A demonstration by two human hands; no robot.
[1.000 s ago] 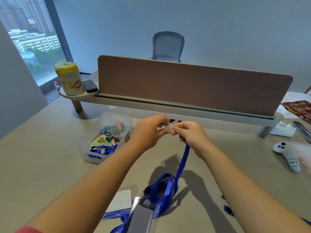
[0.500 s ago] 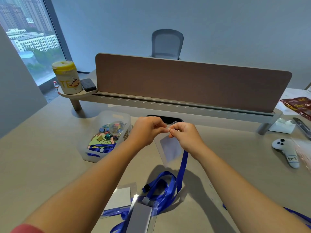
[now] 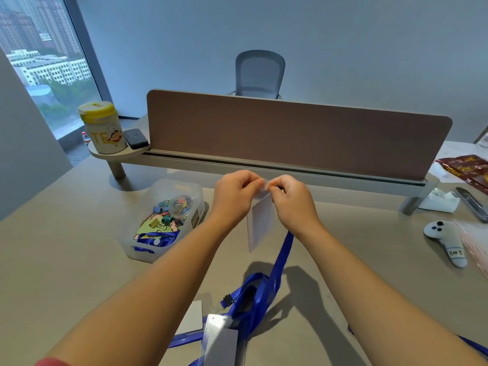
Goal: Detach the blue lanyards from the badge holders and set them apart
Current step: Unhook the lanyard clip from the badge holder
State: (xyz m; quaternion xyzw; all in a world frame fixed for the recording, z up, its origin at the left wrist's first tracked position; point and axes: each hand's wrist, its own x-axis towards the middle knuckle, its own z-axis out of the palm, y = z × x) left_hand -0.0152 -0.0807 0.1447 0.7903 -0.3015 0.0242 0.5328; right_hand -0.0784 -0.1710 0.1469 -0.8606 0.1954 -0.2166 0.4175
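1. The top edge of a clear plastic badge holder [image 3: 260,220] is pinched by the left hand [image 3: 235,197].
2. The clip end of the blue ribbon lanyard [image 3: 284,249] is pinched by the right hand [image 3: 293,200], touching the left.
3. Below both hands, the lanyard is trailed onto the beige table [image 3: 66,260].
4. Left of them, a translucent plastic bin [image 3: 163,220] of clips is seen.

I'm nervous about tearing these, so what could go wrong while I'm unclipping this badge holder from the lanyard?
Both hands, left hand and right hand, pinch the badge holder at its top edge; pulling hard might tear the slot. The blue lanyard hangs into a tangled pile below, so it could snag and drag other holders.
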